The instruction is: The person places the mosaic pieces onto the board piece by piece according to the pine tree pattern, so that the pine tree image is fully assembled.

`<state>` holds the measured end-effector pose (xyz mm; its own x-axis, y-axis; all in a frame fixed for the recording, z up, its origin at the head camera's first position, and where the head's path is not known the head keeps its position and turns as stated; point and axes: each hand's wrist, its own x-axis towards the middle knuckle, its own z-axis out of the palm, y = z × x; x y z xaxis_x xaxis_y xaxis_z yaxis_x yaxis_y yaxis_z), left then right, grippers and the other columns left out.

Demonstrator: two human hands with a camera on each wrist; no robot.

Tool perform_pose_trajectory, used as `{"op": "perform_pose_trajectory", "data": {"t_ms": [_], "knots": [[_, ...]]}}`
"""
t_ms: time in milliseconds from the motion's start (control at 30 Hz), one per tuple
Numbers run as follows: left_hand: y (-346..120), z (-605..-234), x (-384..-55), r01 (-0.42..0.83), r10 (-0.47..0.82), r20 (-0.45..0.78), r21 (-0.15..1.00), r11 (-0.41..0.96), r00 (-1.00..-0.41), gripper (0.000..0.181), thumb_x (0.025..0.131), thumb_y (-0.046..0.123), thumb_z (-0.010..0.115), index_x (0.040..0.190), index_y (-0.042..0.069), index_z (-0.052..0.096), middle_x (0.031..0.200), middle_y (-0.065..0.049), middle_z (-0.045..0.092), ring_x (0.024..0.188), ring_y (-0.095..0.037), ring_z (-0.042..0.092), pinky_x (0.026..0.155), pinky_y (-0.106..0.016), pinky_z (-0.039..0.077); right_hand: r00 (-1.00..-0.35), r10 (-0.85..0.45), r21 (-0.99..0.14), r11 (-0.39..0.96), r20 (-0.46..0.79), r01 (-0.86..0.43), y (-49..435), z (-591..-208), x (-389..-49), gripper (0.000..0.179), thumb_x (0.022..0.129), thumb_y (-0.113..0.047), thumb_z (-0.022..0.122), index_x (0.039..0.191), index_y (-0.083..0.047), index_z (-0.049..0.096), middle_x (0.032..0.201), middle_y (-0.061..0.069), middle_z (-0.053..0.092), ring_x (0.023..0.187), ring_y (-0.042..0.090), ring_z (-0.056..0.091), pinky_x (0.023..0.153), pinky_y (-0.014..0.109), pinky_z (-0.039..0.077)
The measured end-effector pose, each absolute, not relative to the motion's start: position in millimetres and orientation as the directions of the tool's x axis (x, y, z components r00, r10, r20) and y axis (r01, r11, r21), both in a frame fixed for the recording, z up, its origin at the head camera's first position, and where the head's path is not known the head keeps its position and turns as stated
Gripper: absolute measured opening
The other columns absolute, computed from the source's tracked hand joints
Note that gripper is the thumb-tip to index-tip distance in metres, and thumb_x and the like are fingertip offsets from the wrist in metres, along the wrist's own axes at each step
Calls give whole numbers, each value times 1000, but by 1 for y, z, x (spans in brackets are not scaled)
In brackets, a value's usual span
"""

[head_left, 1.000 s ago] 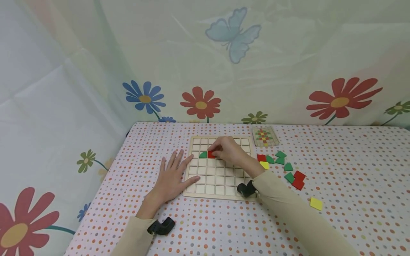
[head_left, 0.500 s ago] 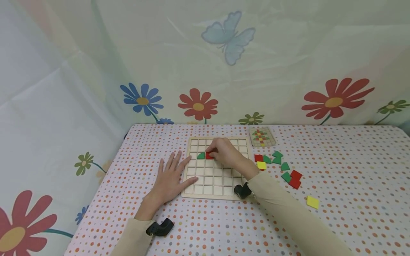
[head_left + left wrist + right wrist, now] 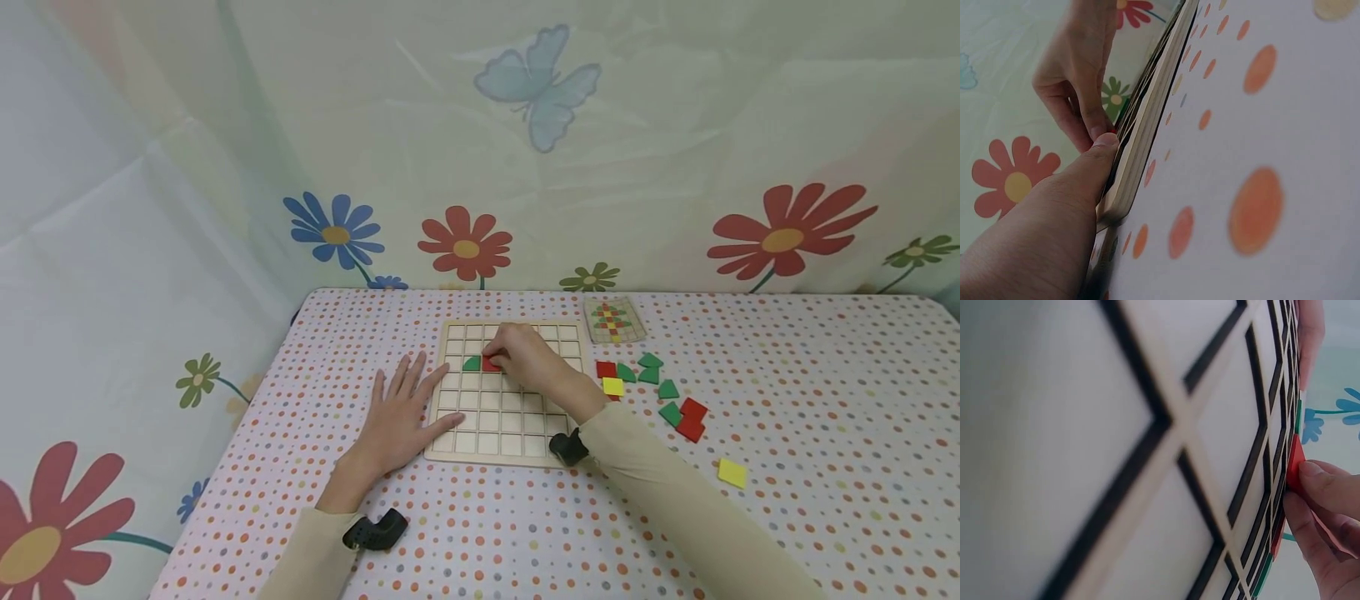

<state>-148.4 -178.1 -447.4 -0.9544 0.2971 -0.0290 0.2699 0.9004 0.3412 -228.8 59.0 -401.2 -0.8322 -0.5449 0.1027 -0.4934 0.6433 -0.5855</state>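
- Right hand (image 3: 528, 360) pinches red tile (image 3: 490, 364); sideways slip could unseat green tile (image 3: 472, 363) just left of pinch.
- Left hand (image 3: 397, 421) splayed; lifting it could let board (image 3: 495, 459) skid.

Pale backdrop (image 3: 660, 125) behind: light-blue butterfly (image 3: 537, 88), red flowers (image 3: 782, 240), blue flowers (image 3: 335, 234); dotted tablecloth (image 3: 480, 533)

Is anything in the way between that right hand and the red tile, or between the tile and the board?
Nothing visible is. The right hand pinches the red tile right at the board; a green tile lies beside it, not between. What is directly under the red tile is hidden.
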Motion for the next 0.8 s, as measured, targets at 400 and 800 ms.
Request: {"op": "perform_pose_trajectory", "data": {"t_ms": [400, 800], "knots": [[-180, -449, -146, 258, 283, -23, 350, 901, -959, 84, 98, 67, 55, 166, 24, 32, 175, -11, 11, 162, -34, 1, 124, -67, -2, -787, -604, -655, 546, 124, -522, 77, -401, -224, 20, 95, 9, 70, 113, 5, 78, 109, 15, 72, 105, 32, 70, 91, 41, 59], [-178, -450, -147, 276, 293, 1, 343, 898, -956, 84, 97, 68, 55, 166, 24, 34, 175, -11, 13, 162, -35, 2, 124, -67, -2, -827, -552, -552, 659, 108, -512, 190, -365, -160, 22, 94, 1, 76, 114, -5, 79, 120, 8, 68, 112, 32, 64, 89, 49, 59]]}}
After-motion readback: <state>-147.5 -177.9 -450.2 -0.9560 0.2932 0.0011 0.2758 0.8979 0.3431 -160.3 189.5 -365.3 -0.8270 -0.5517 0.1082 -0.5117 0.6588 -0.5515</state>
